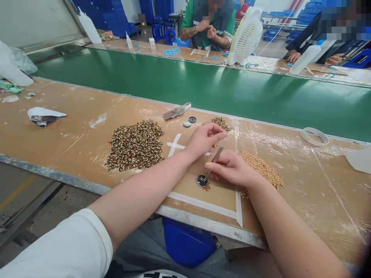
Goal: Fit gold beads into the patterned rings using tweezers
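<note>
My right hand (232, 168) is closed round a pair of metal tweezers (213, 162), whose tip points down into a small black round dish (202, 180) on the wooden bench. My left hand (204, 139) hovers just above and behind it, fingers curled with the fingertips pinched together; whether anything is in them I cannot make out. A large heap of small dark patterned parts (135, 144) lies to the left. To the right, a heap of tan beads (261, 168) spreads beside my right wrist. A smaller pile of dark parts (222, 122) sits behind my left hand.
Two small round caps (189, 122) and a flat metal tool (176, 111) lie near the green conveyor belt (203, 87). A tape roll (314, 136) is at the right, crumpled paper (43, 115) at the left. Across the belt sit other people, a white fan (246, 36) and bottles.
</note>
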Tool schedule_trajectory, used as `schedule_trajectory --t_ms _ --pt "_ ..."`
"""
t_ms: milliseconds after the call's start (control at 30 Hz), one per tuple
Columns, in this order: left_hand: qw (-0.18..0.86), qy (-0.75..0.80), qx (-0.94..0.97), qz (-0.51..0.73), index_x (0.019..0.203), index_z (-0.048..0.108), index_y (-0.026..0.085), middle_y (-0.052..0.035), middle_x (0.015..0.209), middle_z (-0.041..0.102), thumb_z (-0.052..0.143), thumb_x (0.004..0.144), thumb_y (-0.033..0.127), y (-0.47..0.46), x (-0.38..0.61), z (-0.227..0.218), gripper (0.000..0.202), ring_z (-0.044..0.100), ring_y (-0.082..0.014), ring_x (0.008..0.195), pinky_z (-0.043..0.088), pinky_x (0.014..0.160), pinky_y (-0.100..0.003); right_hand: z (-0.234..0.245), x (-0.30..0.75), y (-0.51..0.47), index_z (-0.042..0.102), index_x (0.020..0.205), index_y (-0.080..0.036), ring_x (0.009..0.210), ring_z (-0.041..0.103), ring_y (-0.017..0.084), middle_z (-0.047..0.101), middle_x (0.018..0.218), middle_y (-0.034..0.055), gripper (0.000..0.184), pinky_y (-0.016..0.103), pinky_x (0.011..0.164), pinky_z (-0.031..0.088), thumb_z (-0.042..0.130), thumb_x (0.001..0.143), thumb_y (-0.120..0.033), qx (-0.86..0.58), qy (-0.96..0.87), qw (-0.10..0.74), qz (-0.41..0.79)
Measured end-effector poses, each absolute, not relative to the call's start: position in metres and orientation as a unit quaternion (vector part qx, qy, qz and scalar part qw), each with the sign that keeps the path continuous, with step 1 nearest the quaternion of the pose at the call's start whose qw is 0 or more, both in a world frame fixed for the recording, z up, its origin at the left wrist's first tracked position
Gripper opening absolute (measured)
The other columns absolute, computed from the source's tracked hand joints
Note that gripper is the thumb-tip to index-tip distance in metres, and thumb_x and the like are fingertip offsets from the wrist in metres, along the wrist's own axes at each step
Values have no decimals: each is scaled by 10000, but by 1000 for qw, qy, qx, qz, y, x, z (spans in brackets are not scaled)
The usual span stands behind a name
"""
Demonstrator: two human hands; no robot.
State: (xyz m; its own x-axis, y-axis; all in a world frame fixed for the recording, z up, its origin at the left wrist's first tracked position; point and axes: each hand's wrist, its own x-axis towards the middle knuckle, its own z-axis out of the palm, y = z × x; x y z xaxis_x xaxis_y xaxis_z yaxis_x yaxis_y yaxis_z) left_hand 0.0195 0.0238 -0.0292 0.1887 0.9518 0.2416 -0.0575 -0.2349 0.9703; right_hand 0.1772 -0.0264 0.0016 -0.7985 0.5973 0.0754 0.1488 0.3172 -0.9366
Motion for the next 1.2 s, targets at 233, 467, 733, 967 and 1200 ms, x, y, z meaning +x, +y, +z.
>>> schedule_trajectory --t_ms 233,467,733,967,1200 --pt "465 380 613 513 887 739 165 -48 899 736 788 827 381 23 21 -29 230 611 -123 774 477 724 -277 3 175 -27 604 666 -176 558 561 117 635 611 7 432 258 560 426 607 1012 -435 -240 -795 200 520" --pt "532 378 572 496 905 687 151 -72 870 732 810 799 400 20 22 -29 297 658 -146 779 481 627 -259 1 175 -27 615 673 -173 557 569 119 640 611 9 411 262 555 429 620 1008 -410 -240 -798 195 517" --pt "577 351 580 455 945 689 140 -37 791 695 778 830 336 20 20 -30 244 597 -93 594 498 544 -240 6 198 -11 669 758 -182 469 547 122 609 617 10 325 278 449 411 638 994 -404 -263 -683 454 509" --pt "568 382 607 404 951 681 162 -68 874 719 801 810 337 16 20 -29 255 599 -99 596 501 518 -243 4 214 12 614 758 -216 444 452 110 525 569 -10 366 276 421 330 609 991 -498 -420 -576 596 370" --pt "574 390 617 372 1037 664 199 -37 849 729 793 817 393 12 18 -22 321 543 -85 550 468 489 -232 -7 210 15 615 757 -211 471 483 111 551 590 -2 398 271 445 375 591 993 -531 -459 -588 568 349"
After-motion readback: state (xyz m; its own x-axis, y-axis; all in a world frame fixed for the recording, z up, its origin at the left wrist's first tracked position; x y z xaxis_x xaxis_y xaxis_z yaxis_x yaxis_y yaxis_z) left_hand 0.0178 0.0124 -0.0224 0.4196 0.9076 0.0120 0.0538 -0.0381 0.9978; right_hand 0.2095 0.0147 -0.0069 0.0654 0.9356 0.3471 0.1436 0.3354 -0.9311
